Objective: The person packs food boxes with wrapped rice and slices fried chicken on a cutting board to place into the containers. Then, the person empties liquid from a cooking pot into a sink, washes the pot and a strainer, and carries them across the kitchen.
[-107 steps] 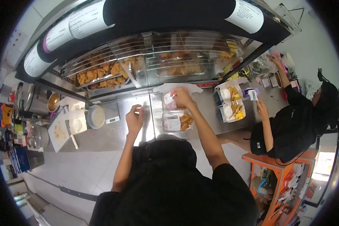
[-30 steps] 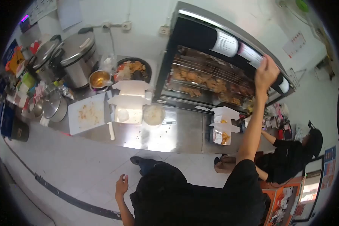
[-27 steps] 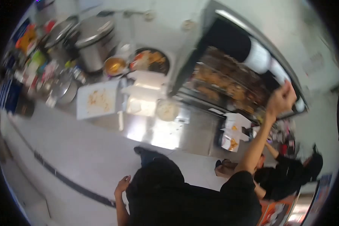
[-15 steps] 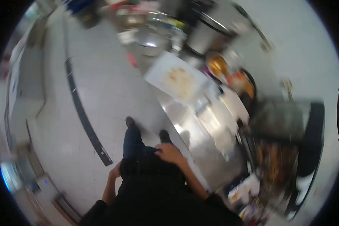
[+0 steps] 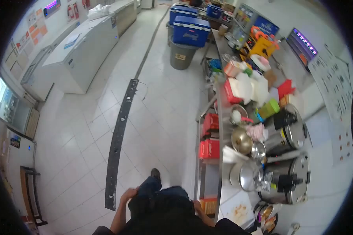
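Observation:
My left hand (image 5: 130, 192) is beside my left thigh, at the edge of my dark clothing. Its fingers look loosely stretched out, and no object shows in it. Close to my right hip is my right hand (image 5: 197, 205), whose fingers are mostly hidden. A steel worktable (image 5: 220, 129) runs along my right side. On its near end lies a white cutting board (image 5: 236, 207) with brown food stains. Beyond the board are a steel pot (image 5: 245, 176) and a metal bowl (image 5: 242, 141).
Large pressure cookers (image 5: 284, 182) stand against the right wall. Red boxes (image 5: 210, 149) sit under the worktable. Ahead, a blue cooler (image 5: 191, 31) rests on a grey bin (image 5: 181, 56). A black strip (image 5: 121, 141) crosses the tiled floor (image 5: 164, 105). White chest freezers (image 5: 80, 55) line the left.
My view has turned right and lifted, from the stained board and steel counter toward the long aisle. My right hand has moved from the front of my body to my right hip.

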